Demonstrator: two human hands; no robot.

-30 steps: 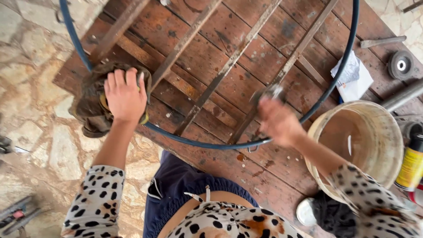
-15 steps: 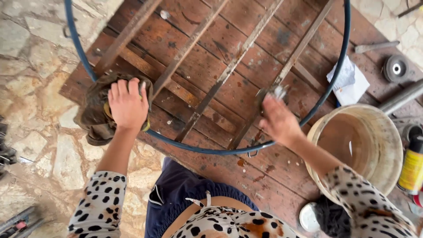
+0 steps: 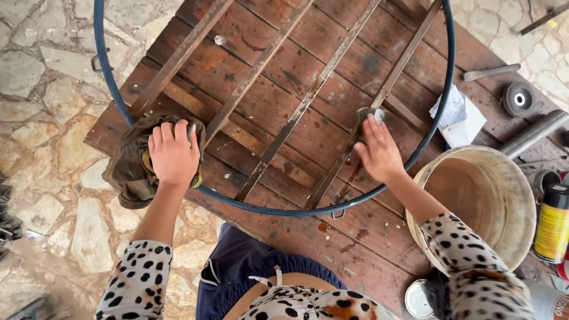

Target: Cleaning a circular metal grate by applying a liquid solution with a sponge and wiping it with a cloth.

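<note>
blue hoop (image 3: pixel 112 89) top cut off, small pad (image 3: pixel 368 114) under right hand (image 3: pixel 379 155) fingertips unclear

We reach both arms forward, spotted sleeves pushed up the forearms; our left hand (image 3: pixel 173 153) presses down flat, fingers together and pointing away, while our right hand (image 3: pixel 379 153) lies palm down, fingers extended, ring showing

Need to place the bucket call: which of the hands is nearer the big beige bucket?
Right. The right hand rests on a rusty bar just left of the bucket; the left hand presses a brown rag at the far side of the blue hoop.
</note>
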